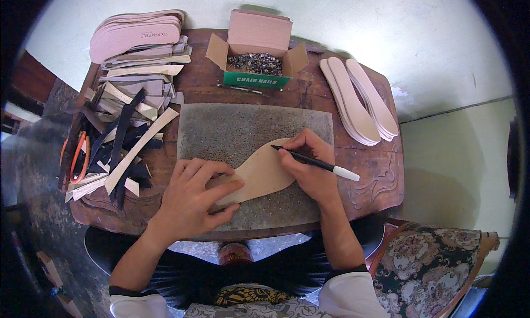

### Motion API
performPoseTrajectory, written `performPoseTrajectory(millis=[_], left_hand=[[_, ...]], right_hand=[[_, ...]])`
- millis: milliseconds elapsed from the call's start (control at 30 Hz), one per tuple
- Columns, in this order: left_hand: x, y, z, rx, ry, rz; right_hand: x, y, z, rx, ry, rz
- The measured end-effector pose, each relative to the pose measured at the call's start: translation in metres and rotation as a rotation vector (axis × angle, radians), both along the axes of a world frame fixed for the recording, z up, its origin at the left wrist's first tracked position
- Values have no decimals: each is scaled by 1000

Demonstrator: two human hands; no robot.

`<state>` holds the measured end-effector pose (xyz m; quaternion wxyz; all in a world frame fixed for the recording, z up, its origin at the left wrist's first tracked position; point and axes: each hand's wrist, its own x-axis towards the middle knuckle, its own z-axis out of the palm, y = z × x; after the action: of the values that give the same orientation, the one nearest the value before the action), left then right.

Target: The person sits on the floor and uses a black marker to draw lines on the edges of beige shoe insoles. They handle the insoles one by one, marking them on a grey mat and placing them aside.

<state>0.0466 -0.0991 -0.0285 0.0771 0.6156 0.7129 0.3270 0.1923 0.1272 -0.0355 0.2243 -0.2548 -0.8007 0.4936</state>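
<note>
A tan insole-shaped piece (265, 172) lies slantwise on a dark, speckled board (221, 125). Small dots run along its edges. My left hand (201, 191) rests on its narrower end, fingers spread and pressing it down. In my right hand (312, 166) is a black marker pen (310, 160) with a white end, gripped between thumb and fingers. The pen's dark tip touches or hovers just over the piece near its far edge; which, I cannot tell.
An open green box of nails (255, 79) stands at the back, with a thin pen-like tool (243, 89) before it. Tan insoles (353, 103) are stacked right. Pink insoles (132, 36), strips (141, 147) and orange-handled scissors (79, 157) crowd the left. A flowered chair (428, 268) stands lower right.
</note>
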Motion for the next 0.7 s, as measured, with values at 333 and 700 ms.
performPoseTrajectory(millis=[333,700], left_hand=[[0,0,1,4,5,3],[0,1,1,6,19,7]], right_hand=[[0,-1,1,-14,4,7],[0,-1,2,7,0,17]])
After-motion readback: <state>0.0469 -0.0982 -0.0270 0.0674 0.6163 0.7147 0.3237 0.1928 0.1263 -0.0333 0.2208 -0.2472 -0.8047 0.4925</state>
